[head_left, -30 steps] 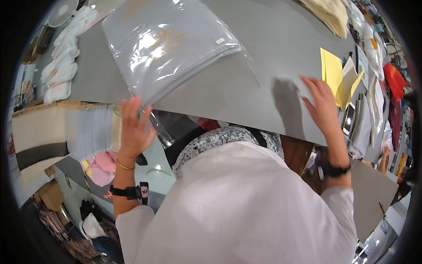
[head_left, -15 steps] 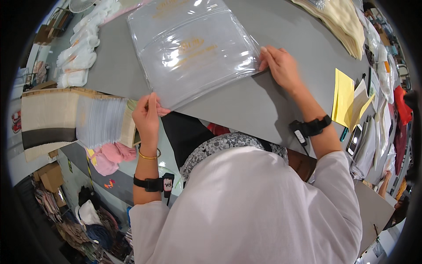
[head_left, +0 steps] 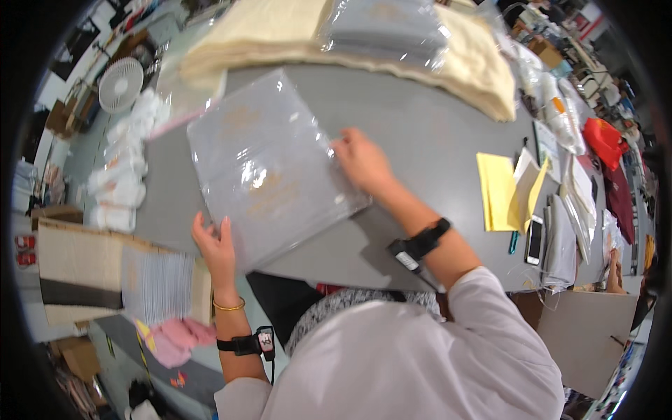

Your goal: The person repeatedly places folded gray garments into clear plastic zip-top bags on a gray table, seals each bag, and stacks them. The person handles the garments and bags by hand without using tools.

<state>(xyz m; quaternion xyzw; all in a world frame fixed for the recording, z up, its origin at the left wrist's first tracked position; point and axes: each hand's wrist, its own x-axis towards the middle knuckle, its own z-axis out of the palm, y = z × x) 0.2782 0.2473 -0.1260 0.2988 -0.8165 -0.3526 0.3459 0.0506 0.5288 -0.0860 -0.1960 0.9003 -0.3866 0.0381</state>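
Observation:
A flat stack of clear plastic bags (head_left: pixel 273 161) with faint gold print lies tilted on the grey table, shiny and wrinkled under the light. At its near left edge is my left hand (head_left: pixel 215 245), open, thumb and fingers apart. My right hand (head_left: pixel 362 164) is at the right edge of the bags, its fingers loosely curled and their tips against or just beside the plastic. Slight blur hides whether those fingers pinch the edge. Each forearm wears a black strap with a small device, and a gold bangle (head_left: pixel 229 305) circles my left wrist.
Cream fabric (head_left: pixel 483 77) spans the table's far side, with more packaged plastic (head_left: pixel 385 28) on it. Yellow papers (head_left: pixel 495 192) and a phone (head_left: pixel 534 239) lie right. At left stand a box of upright clear sleeves (head_left: pixel 157 283), white bundles (head_left: pixel 115 189) and a fan (head_left: pixel 120 85).
My left hand has let go of the bags' near left corner and opened. My right hand has moved from the near right corner up along the right edge. The view has shifted too.

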